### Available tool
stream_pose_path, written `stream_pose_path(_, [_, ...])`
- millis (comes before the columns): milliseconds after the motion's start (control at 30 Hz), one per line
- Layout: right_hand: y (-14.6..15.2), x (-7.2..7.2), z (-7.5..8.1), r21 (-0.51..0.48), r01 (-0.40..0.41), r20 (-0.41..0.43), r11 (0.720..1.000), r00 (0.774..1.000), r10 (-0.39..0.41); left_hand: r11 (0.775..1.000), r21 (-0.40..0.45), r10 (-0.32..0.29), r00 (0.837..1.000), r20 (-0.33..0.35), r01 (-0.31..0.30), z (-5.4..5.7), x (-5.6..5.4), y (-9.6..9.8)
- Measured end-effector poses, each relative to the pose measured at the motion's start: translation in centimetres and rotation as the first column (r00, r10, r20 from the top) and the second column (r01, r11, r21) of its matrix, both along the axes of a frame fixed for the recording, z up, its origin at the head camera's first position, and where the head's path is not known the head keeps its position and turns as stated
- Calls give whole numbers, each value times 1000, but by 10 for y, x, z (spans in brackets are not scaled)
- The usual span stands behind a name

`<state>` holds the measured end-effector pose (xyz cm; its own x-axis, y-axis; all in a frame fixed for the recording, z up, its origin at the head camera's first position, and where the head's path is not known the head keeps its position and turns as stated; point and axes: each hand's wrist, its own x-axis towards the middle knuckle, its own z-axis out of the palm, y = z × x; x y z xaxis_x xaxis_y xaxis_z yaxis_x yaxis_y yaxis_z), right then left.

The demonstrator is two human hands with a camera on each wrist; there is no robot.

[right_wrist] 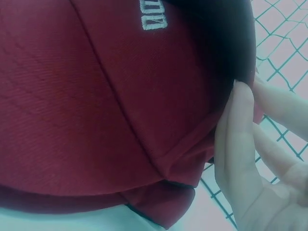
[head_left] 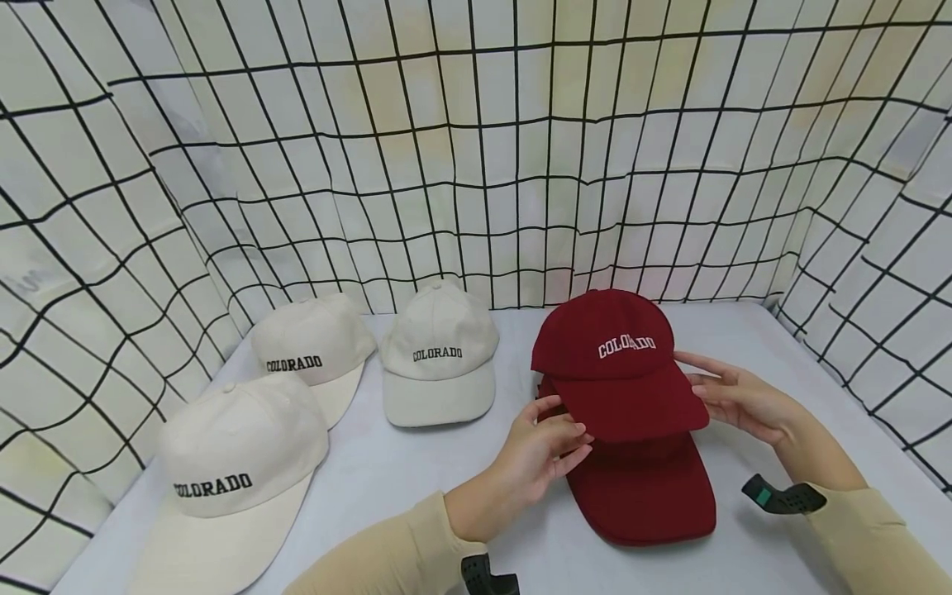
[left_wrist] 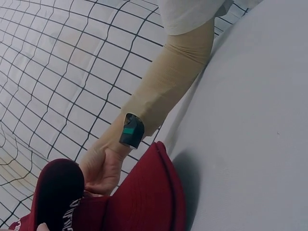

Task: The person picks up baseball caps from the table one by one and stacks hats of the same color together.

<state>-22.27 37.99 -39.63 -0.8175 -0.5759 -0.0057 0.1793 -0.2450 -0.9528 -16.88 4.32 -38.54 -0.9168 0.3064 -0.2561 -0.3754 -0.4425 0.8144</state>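
Observation:
A dark red baseball cap (head_left: 603, 355) with white COLORADO lettering is above a second red cap (head_left: 647, 496), covering its crown. My left hand (head_left: 531, 454) holds the upper cap's brim by its left edge, fingertips bent at the rim. On the other side my right hand (head_left: 751, 405) pinches the brim's right edge; in the right wrist view its fingers (right_wrist: 236, 139) lie against the dark underside. The left wrist view has the upper brim (left_wrist: 57, 192) tipped up from the lower cap's brim (left_wrist: 149, 192). White letters show on the lower cap's crown.
Three cream caps with black COLORADO lettering stand to the left: a near one (head_left: 245, 446), one behind it (head_left: 312, 339) and one at the middle (head_left: 439, 355). All are on a white surface (head_left: 416, 487). A black-grid patterned cloth (head_left: 476, 165) encloses the back and sides.

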Motion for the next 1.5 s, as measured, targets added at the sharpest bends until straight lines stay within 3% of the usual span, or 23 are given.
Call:
stream_pose_path(467, [-2,12,-4,-38,-24,25,999,999,25,1000,-13,11,1000,3,-11,-7,6,-2])
stream_pose_path(1133, [1,24,-15,20,-43,6,999,999,43,996,-89,-33,999,0,33,-16,18,-7])
stream_pose_path(1300, [4,22,-15,101,-46,-37,994,998,50,993,-110,-50,999,5,51,-19,21,-5])
stream_pose_path(1500, [7,15,-7,271,43,-97,962,995,-17,989,-133,-61,998,16,62,-19,16,-8])
